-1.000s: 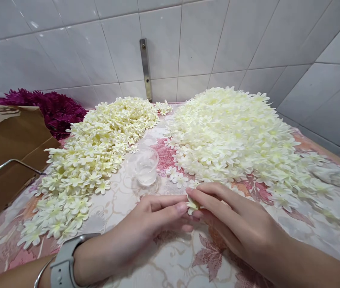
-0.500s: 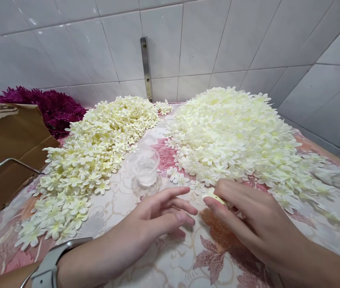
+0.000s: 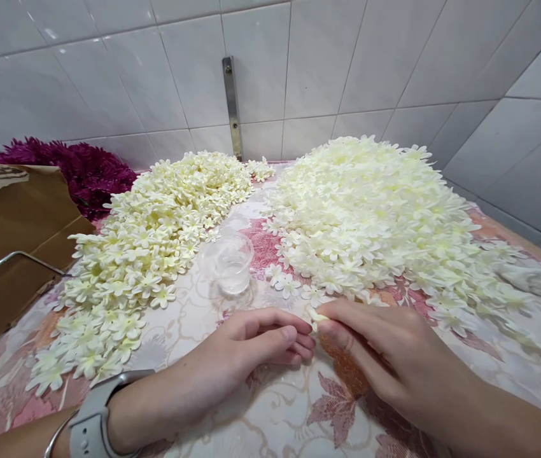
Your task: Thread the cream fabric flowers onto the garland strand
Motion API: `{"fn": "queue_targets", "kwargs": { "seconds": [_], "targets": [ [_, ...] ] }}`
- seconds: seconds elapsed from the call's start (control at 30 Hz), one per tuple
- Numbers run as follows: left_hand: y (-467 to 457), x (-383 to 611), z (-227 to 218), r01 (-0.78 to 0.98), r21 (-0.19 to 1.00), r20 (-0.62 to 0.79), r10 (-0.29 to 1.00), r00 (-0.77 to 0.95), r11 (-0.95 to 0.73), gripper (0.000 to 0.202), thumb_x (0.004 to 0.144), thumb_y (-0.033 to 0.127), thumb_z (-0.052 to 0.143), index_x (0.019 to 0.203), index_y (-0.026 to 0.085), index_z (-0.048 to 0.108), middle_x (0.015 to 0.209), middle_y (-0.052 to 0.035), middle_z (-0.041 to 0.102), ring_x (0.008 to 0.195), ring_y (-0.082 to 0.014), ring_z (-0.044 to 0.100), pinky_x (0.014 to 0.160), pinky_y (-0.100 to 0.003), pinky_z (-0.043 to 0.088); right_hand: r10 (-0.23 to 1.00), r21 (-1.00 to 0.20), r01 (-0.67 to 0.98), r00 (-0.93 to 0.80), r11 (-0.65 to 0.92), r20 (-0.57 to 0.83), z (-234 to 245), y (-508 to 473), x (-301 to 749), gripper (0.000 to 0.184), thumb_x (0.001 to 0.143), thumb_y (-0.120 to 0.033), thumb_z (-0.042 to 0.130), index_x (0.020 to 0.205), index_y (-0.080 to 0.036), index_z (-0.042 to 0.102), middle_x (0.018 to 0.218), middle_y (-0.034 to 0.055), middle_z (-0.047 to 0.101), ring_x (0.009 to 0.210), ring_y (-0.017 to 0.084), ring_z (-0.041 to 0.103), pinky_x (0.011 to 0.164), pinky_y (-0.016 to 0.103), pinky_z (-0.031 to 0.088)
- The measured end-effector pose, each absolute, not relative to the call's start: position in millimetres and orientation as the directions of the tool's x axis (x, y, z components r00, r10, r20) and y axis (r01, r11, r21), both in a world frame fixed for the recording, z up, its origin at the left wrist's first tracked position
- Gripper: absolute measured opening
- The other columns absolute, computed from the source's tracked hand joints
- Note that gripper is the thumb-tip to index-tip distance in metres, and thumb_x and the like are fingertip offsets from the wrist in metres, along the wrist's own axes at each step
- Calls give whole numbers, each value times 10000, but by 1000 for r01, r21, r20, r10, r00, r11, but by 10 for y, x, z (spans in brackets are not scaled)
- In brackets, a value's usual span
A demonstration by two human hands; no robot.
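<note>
Our right hand (image 3: 389, 359) now sits further left, fingers (image 3: 340, 310) clamped on a pale flower (image 3: 317, 315) near our left hand (image 3: 246, 346), whose grip we cannot tell. Positioning it seems in hand; next calls for a steady pinch.

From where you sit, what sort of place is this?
Probably a corner of an indoor workroom: a large heap of creamy-white flower heads lies on a cream tablecloth printed with pink leaves, before a wall of glossy white tiles.
</note>
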State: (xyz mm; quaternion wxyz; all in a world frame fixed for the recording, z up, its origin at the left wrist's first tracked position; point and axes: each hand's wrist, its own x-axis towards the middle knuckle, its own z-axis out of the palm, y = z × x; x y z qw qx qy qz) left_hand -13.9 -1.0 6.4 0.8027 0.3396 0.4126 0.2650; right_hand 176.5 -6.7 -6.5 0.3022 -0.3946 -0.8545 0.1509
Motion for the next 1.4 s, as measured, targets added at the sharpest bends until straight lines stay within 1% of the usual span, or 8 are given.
{"fn": "queue_targets", "kwargs": {
  "seconds": [0.23, 0.37, 0.43, 0.53, 0.7, 0.9, 1.1, 1.4],
  "targets": [
    [-23, -156, 52, -110, 787, -443, 681, 583, 606, 165, 819, 251, 634, 796, 123, 736, 800, -55, 682, 817, -132, 604, 833, -236, 459, 715, -483, 527, -501, 699, 488, -40, -85, 1709, 371, 942, -176, 405, 584, -174, 502, 488, -35, 458, 442, 76, 440, 467, 196, 363],
    [20, -144, 37, -161, 805, -420, 741, 524, 570, 113, 801, 223, 653, 806, 140, 729, 801, -42, 686, 778, -118, 600, 785, -219, 449, 686, -376, 584, -513, 720, 516, -94, -64, 1654, 262, 957, -219, 377, 941, -161, 632, 818, 79, 657, 732, 170, 609, 616, 267, 493],
    [41, -136, 28, -110, 831, -447, 771, 454, 546, 111, 758, 233, 696, 780, 130, 731, 742, -38, 682, 699, -107, 589, 698, -200, 444, 654, -296, 614, -509, 731, 560, -129, -66, 1638, 267, 948, -199, 386, 1117, -141, 585, 1050, 153, 630, 922, 224, 595, 721, 338, 511],
    [47, -121, 26, -61, 830, -496, 785, 371, 554, 176, 666, 281, 773, 685, 112, 725, 624, -20, 651, 577, -85, 544, 586, -188, 413, 600, -243, 598, -519, 764, 609, -154, -87, 1640, 190, 921, -139, 426, 991, -134, 603, 905, 123, 621, 797, 193, 569, 665, 316, 490],
    [18, -93, 45, -158, 766, -544, 759, 357, 623, 276, 475, 187, 874, 705, 148, 726, 704, -17, 692, 634, -110, 589, 613, -212, 436, 745, -487, 567, -461, 665, 482, -111, -93, 1676, 191, 903, -141, 446, 740, -179, 537, 643, 10, 560, 573, 125, 512, 525, 236, 417],
    [0, -109, 23, -76, 836, -479, 790, 382, 543, 175, 586, 231, 825, 706, 141, 735, 708, -13, 673, 664, -104, 568, 652, -211, 426, 921, -830, 473, -372, 296, 116, -37, -62, 1685, 130, 860, -176, 529, 741, -200, 576, 670, -29, 634, 611, 111, 582, 558, 214, 428],
    [-10, -94, 31, -52, 845, -487, 804, 341, 533, 221, 539, 284, 839, 660, 140, 724, 673, -13, 649, 640, -117, 541, 624, -226, 410, 923, -905, 389, -385, 175, 13, -35, -45, 1676, 177, 865, -232, 518, 711, -188, 595, 626, -19, 599, 575, 116, 543, 515, 212, 414],
    [14, -103, 75, -57, 843, -484, 801, 353, 535, 224, 554, 247, 831, 615, 134, 647, 588, 33, 584, 563, -73, 484, 536, -178, 355, 921, -905, 383, -387, 188, 27, -45, -56, 1671, 171, 890, -226, 469, 762, -199, 579, 700, -8, 622, 651, 126, 572, 569, 219, 432]
  ]
}}
